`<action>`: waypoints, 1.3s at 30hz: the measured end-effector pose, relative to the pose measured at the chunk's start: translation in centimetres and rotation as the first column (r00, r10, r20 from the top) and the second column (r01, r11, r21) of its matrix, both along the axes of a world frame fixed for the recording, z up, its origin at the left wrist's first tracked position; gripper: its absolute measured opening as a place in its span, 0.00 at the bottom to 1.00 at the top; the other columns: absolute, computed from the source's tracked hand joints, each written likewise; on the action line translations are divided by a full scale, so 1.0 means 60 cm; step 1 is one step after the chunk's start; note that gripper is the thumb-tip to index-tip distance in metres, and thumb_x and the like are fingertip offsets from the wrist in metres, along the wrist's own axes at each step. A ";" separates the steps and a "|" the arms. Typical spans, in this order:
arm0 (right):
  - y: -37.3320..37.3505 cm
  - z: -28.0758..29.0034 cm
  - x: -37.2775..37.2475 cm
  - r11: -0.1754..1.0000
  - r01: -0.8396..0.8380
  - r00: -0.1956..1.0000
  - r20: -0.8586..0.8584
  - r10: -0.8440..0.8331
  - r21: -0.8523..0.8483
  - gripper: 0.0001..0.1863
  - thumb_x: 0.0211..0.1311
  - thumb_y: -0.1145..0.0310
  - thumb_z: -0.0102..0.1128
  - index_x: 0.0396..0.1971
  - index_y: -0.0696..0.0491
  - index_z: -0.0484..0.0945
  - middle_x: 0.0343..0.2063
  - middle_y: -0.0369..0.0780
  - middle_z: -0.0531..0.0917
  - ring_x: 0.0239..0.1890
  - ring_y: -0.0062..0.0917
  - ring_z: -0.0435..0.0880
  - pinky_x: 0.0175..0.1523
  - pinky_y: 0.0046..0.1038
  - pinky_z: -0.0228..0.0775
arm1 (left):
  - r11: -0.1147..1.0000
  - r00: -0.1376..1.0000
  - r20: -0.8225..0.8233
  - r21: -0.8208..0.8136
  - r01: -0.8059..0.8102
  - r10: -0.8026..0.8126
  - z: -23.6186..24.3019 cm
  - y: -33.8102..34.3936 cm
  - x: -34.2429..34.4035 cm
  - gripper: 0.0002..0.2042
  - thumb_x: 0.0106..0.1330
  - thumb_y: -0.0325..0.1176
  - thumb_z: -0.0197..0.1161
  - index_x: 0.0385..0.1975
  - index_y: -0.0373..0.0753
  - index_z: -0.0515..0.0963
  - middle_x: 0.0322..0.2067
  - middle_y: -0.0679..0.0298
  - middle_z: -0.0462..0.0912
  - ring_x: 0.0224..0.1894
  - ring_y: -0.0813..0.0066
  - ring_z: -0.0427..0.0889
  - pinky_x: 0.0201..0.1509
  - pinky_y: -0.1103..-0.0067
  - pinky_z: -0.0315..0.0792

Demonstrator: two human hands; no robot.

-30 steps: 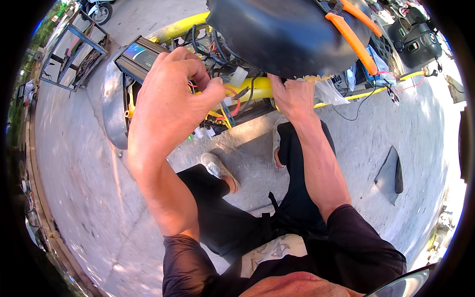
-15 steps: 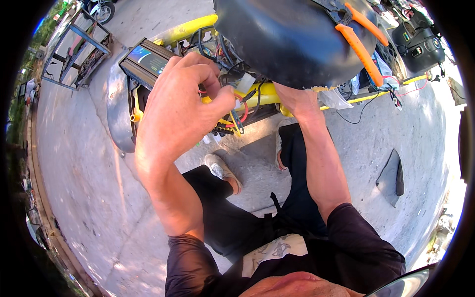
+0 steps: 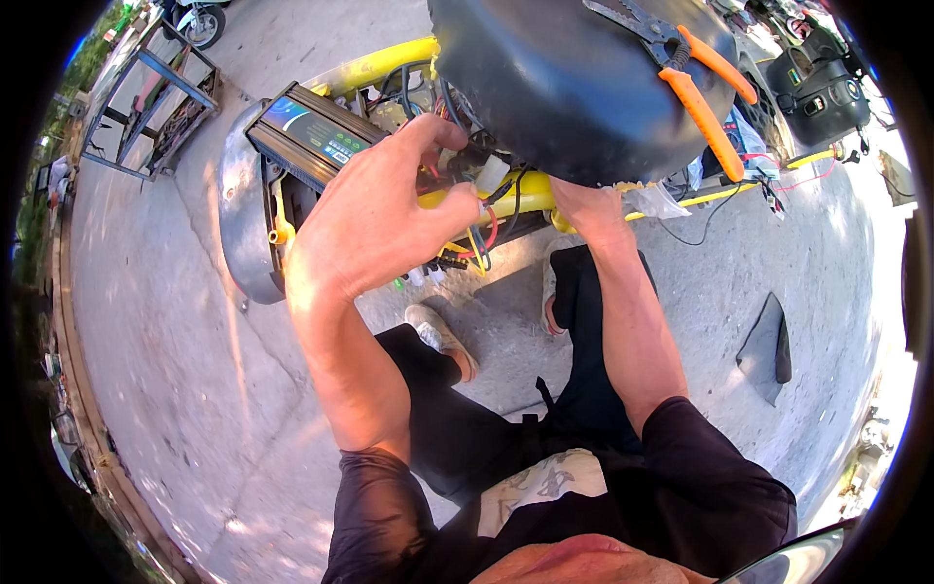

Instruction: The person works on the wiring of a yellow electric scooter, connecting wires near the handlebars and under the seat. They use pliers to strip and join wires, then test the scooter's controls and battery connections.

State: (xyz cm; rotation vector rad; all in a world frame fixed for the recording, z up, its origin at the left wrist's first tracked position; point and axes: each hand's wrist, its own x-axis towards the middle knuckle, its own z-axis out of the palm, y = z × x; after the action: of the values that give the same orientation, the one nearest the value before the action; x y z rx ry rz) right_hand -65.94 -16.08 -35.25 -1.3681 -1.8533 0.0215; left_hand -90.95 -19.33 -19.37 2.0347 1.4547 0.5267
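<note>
My left hand [image 3: 375, 219] curls among loose coloured wires [image 3: 486, 243] and white connectors [image 3: 490, 176], thumb and index apart; whatever it holds is unclear. To its upper left lies a finned electronic unit [image 3: 306, 131] with a coloured label. My right hand [image 3: 589, 209] reaches beneath a large black moulded part [image 3: 555, 78] beside a yellow tube [image 3: 384, 60] of the vehicle frame; its fingers are hidden. Orange-handled pliers [image 3: 708, 131] rest on top of the black part, jaws pointing away toward the upper left.
A grey fender [image 3: 243, 224] ends the frame at left. A metal trolley [image 3: 146, 107] and a parked scooter [image 3: 199, 24] stand upper left on the concrete floor [image 3: 175, 341]. A black case-like object [image 3: 817, 83] sits upper right. A dark grey scrap [image 3: 764, 346] lies at right.
My left hand has shifted rightward among the wires. My right hand's fingers have slipped out of sight under the black part. The vehicle appears a little lower and farther right in view.
</note>
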 end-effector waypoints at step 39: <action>0.062 0.090 -0.074 0.904 -0.417 0.442 -0.848 0.292 0.094 0.22 0.67 0.78 0.66 0.60 0.55 0.76 0.46 0.40 0.83 0.43 0.26 0.83 0.53 0.29 0.75 | 0.998 0.998 0.056 -0.052 -0.019 0.022 -0.002 0.001 -0.066 0.20 0.60 0.44 0.67 0.41 0.31 0.86 0.38 0.50 0.90 0.45 0.52 0.89 0.51 0.67 0.80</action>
State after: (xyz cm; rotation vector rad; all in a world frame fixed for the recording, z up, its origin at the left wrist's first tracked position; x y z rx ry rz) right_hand -70.36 -12.36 -29.86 -0.7402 -1.2159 0.9098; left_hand -94.92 -19.27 -19.50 1.9513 1.4428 0.5459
